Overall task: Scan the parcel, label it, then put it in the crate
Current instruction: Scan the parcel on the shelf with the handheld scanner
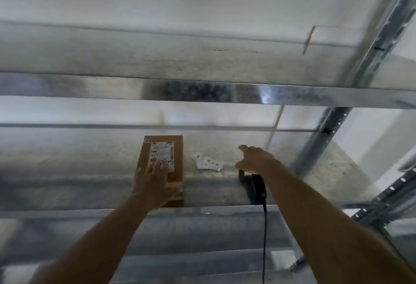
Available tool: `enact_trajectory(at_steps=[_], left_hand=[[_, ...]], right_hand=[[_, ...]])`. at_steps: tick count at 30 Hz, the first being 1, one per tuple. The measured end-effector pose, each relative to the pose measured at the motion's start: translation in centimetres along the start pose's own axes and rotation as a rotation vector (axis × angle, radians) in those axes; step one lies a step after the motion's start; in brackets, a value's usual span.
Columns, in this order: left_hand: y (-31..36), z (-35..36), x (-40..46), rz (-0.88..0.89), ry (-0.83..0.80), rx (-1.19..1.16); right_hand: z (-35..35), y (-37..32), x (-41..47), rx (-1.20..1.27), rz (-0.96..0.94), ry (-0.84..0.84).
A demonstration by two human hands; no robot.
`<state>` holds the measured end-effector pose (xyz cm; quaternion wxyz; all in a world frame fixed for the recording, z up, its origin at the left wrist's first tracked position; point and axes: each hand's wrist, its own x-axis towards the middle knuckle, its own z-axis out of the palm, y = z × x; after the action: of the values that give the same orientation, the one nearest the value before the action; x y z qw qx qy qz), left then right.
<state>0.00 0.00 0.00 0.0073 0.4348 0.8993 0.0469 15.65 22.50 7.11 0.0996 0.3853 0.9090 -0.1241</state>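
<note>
A brown cardboard parcel (174, 146) with a white shipping label lies flat on the metal shelf (90, 166). My left hand (153, 182) rests flat on its near end, fingers spread over the label. To the right, my right hand (254, 160) grips the black corded barcode scanner (258, 185), whose head is hidden under the hand and whose cable hangs down past the shelf edge. Several small white barcode stickers (208, 162) lie on the shelf between the parcel and the scanner. No crate is in view.
The galvanised rack has a shelf above (202, 90) and another below (180, 238). A perforated upright post (322, 142) stands at the right. A white wall lies behind the rack.
</note>
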Motion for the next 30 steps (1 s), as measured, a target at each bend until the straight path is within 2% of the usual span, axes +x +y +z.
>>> enact_trajectory(at_steps=[3,8,11,13,16,23,27,30], left_hand=[[0.1,1.7,-0.3,-0.023,0.023,0.040],[0.8,4.7,-1.8,-0.013,0.202,-0.002],[1.5,6.0,-3.1,-0.037,0.295,-0.031],[1.8,6.7,-3.8,-0.051,0.323,-0.031],[1.8,7.5,-4.5,-0.056,0.336,-0.027],[1.8,7.9,-4.9,-0.065,0.331,-0.016],[2.0,7.5,-6.2,-0.069,0.271,-0.025],[2.1,7.1,-7.2,-0.053,0.218,-0.028]], right_hand=[[1.5,0.8,1.1,-0.031,0.044,-0.003],[4.7,3.0,2.7,-0.028,0.153,-0.020],[6.6,4.3,3.8,0.022,0.215,-0.027],[7.8,5.0,4.6,0.104,0.266,0.034],[9.3,5.6,5.4,0.316,0.365,0.161],[9.7,4.1,4.9,0.417,0.320,0.149],[8.2,0.9,4.0,0.592,0.329,0.125],[6.0,-2.3,2.9,0.637,0.250,0.123]])
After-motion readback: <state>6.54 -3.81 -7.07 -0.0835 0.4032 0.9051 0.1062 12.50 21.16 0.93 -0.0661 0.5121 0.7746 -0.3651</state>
